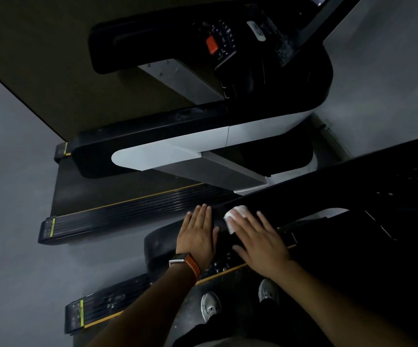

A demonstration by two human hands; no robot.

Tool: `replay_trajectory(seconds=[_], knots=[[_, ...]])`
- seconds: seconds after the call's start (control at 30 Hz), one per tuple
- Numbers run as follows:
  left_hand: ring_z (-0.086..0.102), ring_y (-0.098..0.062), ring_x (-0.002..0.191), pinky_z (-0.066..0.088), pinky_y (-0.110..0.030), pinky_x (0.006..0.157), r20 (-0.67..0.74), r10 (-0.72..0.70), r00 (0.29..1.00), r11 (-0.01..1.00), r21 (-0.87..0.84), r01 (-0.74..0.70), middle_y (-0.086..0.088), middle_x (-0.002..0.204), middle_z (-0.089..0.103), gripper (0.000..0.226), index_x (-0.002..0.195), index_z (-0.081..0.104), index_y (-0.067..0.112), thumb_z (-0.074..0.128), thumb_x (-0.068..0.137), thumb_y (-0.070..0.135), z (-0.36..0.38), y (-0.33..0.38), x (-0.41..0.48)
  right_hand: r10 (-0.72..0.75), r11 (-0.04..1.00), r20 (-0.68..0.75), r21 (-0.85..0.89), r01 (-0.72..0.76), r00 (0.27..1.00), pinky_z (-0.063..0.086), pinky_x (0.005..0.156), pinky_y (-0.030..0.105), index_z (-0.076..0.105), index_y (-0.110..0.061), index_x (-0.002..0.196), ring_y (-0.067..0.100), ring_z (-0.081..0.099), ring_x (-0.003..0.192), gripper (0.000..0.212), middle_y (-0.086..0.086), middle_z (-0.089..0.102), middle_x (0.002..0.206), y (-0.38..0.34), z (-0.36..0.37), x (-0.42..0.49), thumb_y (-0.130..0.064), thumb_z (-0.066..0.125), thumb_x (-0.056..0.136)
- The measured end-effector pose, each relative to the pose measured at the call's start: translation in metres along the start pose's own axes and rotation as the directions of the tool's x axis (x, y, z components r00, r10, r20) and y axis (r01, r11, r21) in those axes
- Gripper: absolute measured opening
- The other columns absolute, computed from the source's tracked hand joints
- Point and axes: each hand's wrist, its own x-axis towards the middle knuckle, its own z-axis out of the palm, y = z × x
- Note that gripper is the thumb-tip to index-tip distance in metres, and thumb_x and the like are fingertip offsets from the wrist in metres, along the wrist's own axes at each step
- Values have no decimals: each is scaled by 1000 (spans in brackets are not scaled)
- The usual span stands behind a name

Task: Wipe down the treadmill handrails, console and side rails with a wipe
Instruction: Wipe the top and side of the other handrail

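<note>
Two hands lie flat on the black handrail (290, 204) of the near treadmill. L hand (198, 234): fingers straight and released, palm resting on the rail near its rounded end, holding nothing. R hand (260, 242): fingers also straight, pressing the white wipe (235, 216) onto the rail top. The wipe peeks out past the fingertips, just beside the L hand.

Handling (est.): wipe is light, soft, prob. damp, and apt to bunch or slip from under a flat palm. A pinch at its edge or wider-spread fingers would keep it. Rail is stiff, fixed and smooth w/ rounded edges, so strokes can wrap over its sides.

Room: rail runs on past the wipe into a dim far end, detail not legible. Below the rail lies the side rail (108, 304) w/ yellow stripe. A neighbouring treadmill (178, 136) stands across a strip of floor (15, 196) from the rail, prob. limiting wide elbow swings.
</note>
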Motion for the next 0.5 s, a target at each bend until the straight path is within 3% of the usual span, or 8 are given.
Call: replay_trajectory(seconds=[0.1, 0.27, 0.37, 0.5], knots=[[32, -24, 152, 16, -40, 126, 2, -3, 1000, 1000, 0, 3, -11, 161, 39, 65, 156, 38, 7, 18, 107, 45, 1, 1, 0, 203, 979, 3, 20, -203, 979, 19, 127, 54, 13, -13, 167, 28, 1, 162, 88, 6, 2, 176, 4, -2, -9, -52, 52, 98], [42, -26, 147, 27, -44, 124, -1, -8, 1000, 1000, -12, 8, -13, 155, 48, 62, 151, 47, 5, 25, 106, 42, 5, 1, 0, -36, 999, 37, 15, 35, 999, 15, 127, 54, 15, -16, 168, 28, -1, 162, 92, 4, 1, 176, -15, 6, -2, -57, 53, 95], [35, -26, 151, 22, -43, 126, 1, -5, 1000, 1000, -9, 5, -13, 160, 42, 65, 155, 40, 5, 19, 107, 44, 5, 1, 0, 24, 1000, 33, 8, -24, 999, 17, 127, 54, 18, -19, 167, 25, 1, 162, 88, 1, 4, 176, 14, -5, -9, -51, 56, 94], [30, -25, 153, 17, -42, 128, 4, -16, 1000, 1000, -19, 16, -12, 163, 37, 67, 157, 35, 7, 15, 107, 45, 3, 2, 0, 108, 985, 25, 134, -110, 994, 19, 128, 54, 33, -11, 160, 26, 2, 162, 77, 9, 12, 175, 22, -7, -6, -51, 55, 97]])
